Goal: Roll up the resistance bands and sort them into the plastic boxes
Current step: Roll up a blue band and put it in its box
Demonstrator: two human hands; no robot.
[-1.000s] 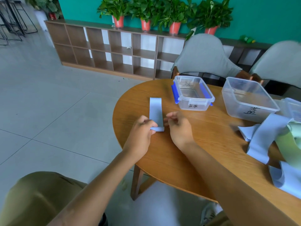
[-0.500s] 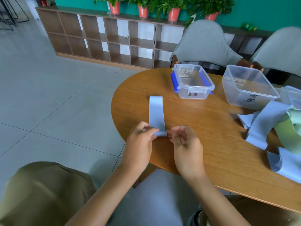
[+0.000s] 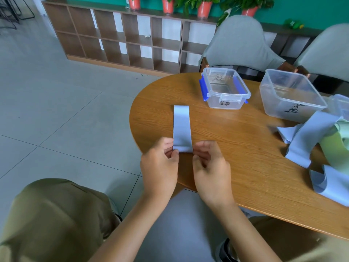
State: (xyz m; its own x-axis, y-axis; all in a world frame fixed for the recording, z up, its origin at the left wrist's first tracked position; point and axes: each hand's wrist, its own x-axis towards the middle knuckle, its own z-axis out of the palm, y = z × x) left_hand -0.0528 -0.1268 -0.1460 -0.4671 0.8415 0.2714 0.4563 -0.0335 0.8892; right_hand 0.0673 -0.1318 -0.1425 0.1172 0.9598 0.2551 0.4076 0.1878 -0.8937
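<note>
A pale blue resistance band (image 3: 181, 127) lies flat on the round wooden table (image 3: 236, 148), stretching away from me. Its near end is folded over into a small roll. My left hand (image 3: 159, 167) pinches the roll's left side and my right hand (image 3: 209, 167) pinches its right side, fingers curled. Two clear plastic boxes stand beyond: a small one with blue clips (image 3: 224, 91) and a larger one (image 3: 290, 95), both with handwritten labels and nothing visible inside.
A heap of pale blue bands (image 3: 309, 140) and a green band (image 3: 336, 146) lies at the table's right. A third clear box (image 3: 340, 106) peeks out at the right edge. Two grey chairs (image 3: 239, 42) stand behind the table, with a wooden shelf unit (image 3: 117, 35) beyond.
Both hands have stayed on the band's near end and worked it into a slightly thicker fold. The camera has tipped down, so the table sits lower in view.
</note>
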